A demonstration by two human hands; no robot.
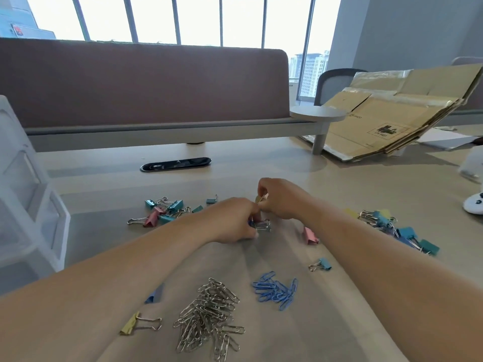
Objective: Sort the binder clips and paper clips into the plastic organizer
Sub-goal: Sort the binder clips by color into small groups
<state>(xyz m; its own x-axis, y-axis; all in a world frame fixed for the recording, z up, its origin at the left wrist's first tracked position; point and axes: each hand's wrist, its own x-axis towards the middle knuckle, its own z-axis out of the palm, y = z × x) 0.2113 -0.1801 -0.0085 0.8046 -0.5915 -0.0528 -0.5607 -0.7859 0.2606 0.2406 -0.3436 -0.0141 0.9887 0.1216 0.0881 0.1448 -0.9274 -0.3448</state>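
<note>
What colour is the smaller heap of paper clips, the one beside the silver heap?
Blue. The smaller heap of paper clips shows best in the head view.

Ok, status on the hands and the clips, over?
Left hand gripping a blue binder clip. Right hand pinching a yellow clip. Organizer far left; loose clips scattered between.

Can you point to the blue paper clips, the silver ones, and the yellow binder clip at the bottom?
blue paper clips (276, 291): head view, middle of pile.
silver paper clips (209, 318): head view, middle of pile.
yellow binder clip (130, 326): head view, its yellow body.
</note>
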